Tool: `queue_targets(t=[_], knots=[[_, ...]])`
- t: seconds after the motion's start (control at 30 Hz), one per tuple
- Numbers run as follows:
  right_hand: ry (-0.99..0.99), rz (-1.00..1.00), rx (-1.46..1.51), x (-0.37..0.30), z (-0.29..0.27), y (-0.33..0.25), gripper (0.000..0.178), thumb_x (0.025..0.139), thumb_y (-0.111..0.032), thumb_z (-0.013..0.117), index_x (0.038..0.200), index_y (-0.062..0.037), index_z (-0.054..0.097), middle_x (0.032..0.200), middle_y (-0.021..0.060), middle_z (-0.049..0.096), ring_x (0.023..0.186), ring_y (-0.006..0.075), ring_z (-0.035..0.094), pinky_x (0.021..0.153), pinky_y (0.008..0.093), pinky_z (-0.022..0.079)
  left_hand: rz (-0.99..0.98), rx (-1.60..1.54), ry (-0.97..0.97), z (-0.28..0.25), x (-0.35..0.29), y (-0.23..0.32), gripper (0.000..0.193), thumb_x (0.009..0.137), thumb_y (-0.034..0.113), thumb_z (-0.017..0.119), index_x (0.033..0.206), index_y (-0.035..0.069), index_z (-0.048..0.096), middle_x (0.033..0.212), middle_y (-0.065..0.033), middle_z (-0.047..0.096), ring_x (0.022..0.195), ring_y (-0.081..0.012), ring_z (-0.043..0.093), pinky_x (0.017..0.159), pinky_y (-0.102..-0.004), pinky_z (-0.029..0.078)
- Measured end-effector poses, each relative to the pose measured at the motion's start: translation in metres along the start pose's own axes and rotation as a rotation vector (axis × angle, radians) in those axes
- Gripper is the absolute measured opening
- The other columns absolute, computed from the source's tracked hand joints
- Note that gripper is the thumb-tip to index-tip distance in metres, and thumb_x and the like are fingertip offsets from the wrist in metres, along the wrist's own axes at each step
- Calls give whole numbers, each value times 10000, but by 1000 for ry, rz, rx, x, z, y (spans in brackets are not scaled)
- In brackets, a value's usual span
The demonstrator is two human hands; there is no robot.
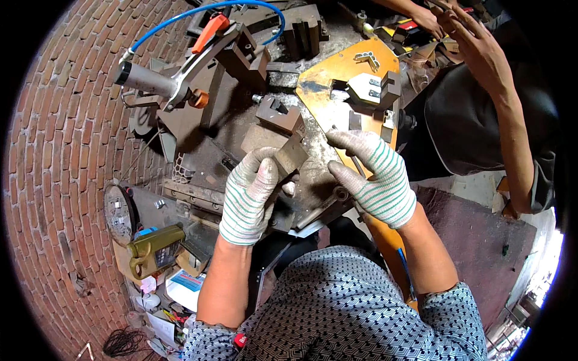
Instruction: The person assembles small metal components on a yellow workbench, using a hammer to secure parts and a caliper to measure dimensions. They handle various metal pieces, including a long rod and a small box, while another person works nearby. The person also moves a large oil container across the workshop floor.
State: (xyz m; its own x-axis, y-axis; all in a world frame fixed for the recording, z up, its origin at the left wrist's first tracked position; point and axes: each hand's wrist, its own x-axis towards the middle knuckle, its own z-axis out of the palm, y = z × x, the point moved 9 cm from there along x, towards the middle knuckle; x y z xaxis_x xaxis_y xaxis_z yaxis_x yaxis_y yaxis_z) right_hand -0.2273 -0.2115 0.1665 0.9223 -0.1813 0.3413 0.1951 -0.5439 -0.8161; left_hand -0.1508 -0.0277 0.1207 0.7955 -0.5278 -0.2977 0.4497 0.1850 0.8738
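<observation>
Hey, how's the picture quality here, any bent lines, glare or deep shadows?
Head view: the brick wall bows along the left rim, and the corners go black; head view: glare washes out the lower right edge; head view: deep shadow lies to the right of the silver cylinder, while the gloved left hand and gloved right hand look fairly sharp.

Block [291, 156]: brownish-grey metal, flat face, straight edges, sits askew. Gripped at its left side by left hand [250, 195], over table [315, 133]. Lower part hidden by fingers.
</observation>
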Motion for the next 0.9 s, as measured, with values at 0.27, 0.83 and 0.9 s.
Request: queue_targets(t=[0.27, 0.83, 0.9], knots=[[33, 211, -48, -22, -4, 56, 265, 919, -151, 691, 1140, -4, 693, 1048, 165, 706, 1009, 286, 675, 914, 351, 521, 12, -78, 15, -2, -5, -13, 536, 919, 479, 686, 1166, 22, 557, 915, -102, 611, 728, -179, 575, 664, -333, 493], [110, 350, -598, -23, -5, 124, 325, 887, -250, 705, 1072, 17, 691, 938, 217, 695, 841, 342, 703, 748, 398, 563, 41, -166, -39, 2, -8, -12, 460, 954, 475, 632, 1131, 55, 569, 925, -73, 566, 748, -170, 516, 680, -329, 440], [89, 396, -634, -16, 1, 125, 369, 899, -308, 683, 1060, 24, 680, 950, 232, 692, 893, 385, 687, 800, 425, 554, 48, -153, 13, -5, -11, -13, 447, 960, 466, 627, 1146, 63, 570, 928, -65, 565, 758, -159, 510, 688, -324, 435]])
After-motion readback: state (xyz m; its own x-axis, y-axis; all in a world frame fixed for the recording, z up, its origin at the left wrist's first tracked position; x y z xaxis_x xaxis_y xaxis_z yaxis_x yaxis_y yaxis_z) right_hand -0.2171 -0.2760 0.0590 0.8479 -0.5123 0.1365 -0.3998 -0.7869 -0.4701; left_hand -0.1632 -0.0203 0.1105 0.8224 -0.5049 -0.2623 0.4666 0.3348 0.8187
